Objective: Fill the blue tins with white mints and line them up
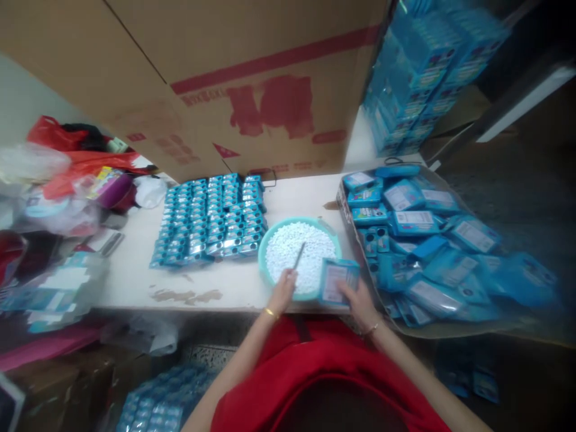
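Working a thin, dark, stick-like tool (pixel 299 255) in small white pellets (pixel 297 237), with a flat blue packet (pixel 332 281) at hand.

Pinching the tool in the left hand's (pixel 282 290) fingers over a round turquoise plastic bowl (pixel 263 264); gripping the white-labelled packet in the right hand's (pixel 360 300) fingers at the bowl's four o'clock. Probably at the pellet-gathering step; seemingly calling next for a steady packet and a level tool. Cannot tell, through blur, the tool's load. Surrounded by shiny blue boxes (pixel 209 222) in rows at ten o'clock on the white bench (pixel 245 282), and a packet-filled open carton (pixel 347 217) at three.
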Demonstrator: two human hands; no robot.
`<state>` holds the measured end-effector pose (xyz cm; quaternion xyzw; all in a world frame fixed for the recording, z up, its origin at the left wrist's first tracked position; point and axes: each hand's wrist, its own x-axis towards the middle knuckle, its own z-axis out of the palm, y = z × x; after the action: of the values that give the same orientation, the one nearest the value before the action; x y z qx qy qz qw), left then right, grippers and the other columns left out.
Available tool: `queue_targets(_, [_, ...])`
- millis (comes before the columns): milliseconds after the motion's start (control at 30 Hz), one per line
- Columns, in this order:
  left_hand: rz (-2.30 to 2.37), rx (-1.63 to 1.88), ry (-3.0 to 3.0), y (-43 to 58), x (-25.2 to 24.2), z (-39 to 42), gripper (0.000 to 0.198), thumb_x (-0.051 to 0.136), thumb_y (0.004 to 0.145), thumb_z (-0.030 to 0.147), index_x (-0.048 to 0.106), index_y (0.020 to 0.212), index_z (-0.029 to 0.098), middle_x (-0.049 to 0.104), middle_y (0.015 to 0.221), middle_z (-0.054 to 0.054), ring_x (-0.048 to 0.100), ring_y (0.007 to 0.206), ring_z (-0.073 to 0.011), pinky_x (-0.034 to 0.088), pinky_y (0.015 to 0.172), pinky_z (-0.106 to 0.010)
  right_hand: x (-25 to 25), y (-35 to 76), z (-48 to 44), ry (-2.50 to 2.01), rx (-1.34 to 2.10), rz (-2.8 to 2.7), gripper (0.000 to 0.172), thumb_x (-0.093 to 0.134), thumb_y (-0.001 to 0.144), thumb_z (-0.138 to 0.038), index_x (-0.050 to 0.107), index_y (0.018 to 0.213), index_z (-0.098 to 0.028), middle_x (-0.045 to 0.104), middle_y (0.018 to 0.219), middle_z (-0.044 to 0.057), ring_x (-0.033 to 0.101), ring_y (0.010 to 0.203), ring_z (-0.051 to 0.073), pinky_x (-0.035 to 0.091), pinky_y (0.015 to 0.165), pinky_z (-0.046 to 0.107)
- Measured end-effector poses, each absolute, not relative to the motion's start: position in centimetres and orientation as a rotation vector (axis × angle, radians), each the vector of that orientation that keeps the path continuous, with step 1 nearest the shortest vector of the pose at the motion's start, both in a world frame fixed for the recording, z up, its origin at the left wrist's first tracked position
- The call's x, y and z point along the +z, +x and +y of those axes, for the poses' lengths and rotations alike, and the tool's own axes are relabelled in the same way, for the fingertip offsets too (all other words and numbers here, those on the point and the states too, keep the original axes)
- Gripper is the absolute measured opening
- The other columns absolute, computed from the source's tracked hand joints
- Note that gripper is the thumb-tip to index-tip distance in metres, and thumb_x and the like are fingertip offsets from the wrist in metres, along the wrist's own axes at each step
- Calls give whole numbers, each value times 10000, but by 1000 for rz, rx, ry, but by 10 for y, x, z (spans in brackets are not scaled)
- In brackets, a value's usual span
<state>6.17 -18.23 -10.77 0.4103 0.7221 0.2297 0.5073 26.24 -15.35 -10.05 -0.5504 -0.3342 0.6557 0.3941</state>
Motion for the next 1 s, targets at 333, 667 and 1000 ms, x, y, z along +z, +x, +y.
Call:
queue_targets(333, [1929,-333,1767,-53,-98,-192,342,402,910,456,655,1003,246,626,936,-61,621,844,-209,447,727,-291,-144,282,-144,-1526,1602,-760,536,758,652,-442,594,1097,-193,712,1060,65,666,965,252,556,833,388])
queue_targets(667, [1824,-311,1713,17,-173,-129,301,386,937,380,555,1081,177,624,1109,-118,631,957,-233,455,771,-318,-163,251,-112,-1485,1691,-574,519,750,655,-419,591,1098,-200,701,1099,56,669,984,233,550,861,365])
queue_targets(1000, [1710,-14,1702,1,-194,-101,306,445,908,430,571,1098,225,662,992,-31,615,918,-178,438,814,-265,-149,273,-88,-1521,1460,-934,547,773,646,-412,560,1112,-221,680,1092,43,621,1025,235,480,950,408])
